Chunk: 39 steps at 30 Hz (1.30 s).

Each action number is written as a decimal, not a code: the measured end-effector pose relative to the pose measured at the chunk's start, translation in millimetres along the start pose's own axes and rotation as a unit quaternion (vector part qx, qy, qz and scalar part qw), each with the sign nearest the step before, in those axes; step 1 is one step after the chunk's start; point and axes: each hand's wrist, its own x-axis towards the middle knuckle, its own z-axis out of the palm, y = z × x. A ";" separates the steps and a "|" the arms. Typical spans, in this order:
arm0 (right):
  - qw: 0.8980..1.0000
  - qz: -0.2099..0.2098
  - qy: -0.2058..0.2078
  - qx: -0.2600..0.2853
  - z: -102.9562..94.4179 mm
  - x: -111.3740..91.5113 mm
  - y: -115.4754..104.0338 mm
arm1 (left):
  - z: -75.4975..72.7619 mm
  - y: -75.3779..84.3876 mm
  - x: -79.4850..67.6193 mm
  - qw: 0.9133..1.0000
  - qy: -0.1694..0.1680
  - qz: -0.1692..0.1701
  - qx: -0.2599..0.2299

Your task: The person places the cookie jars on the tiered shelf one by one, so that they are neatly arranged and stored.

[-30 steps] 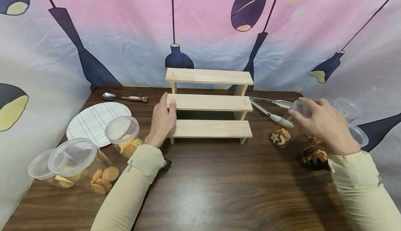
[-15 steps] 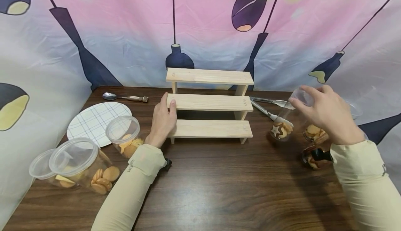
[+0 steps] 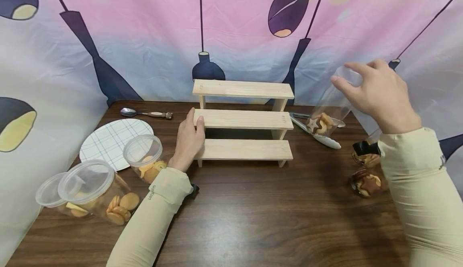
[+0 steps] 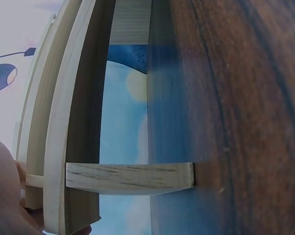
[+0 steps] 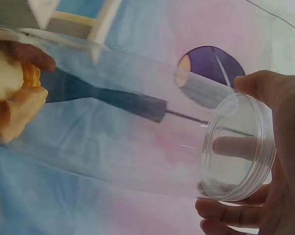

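Observation:
My right hand (image 3: 381, 94) grips a tall clear jar (image 3: 330, 103) by its lidded top, raised above the table at the right. Cookies, one star-shaped, lie in its bottom. In the right wrist view the jar's clear lid (image 5: 238, 147) sits between thumb and fingers, the cookies (image 5: 15, 88) at the far end. A three-tier wooden display shelf (image 3: 243, 119) stands mid-table. My left hand (image 3: 188, 140) holds its left end at the middle tier, thumb in front. The left wrist view shows the hand (image 4: 5, 191) at the edge of the shelf boards (image 4: 59, 127).
Tongs (image 3: 327, 141) lie behind and below the raised jar. Two cookie jars (image 3: 367, 182) stand near the right forearm, partly hidden. At the left are several lidded cookie jars (image 3: 87, 180), an oval checked plate (image 3: 108, 138) and a spoon (image 3: 146, 113). Patterned cloth hangs behind the table.
My right hand has lifted the jar up off the table and away toward the back. The left hand stays on the shelf, which has not moved.

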 end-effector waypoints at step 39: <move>0.995 -0.092 0.008 0.031 -22.3 107.8 -171.6 | -2.0 -1.5 -6.2 1.000 0.013 0.004 0.017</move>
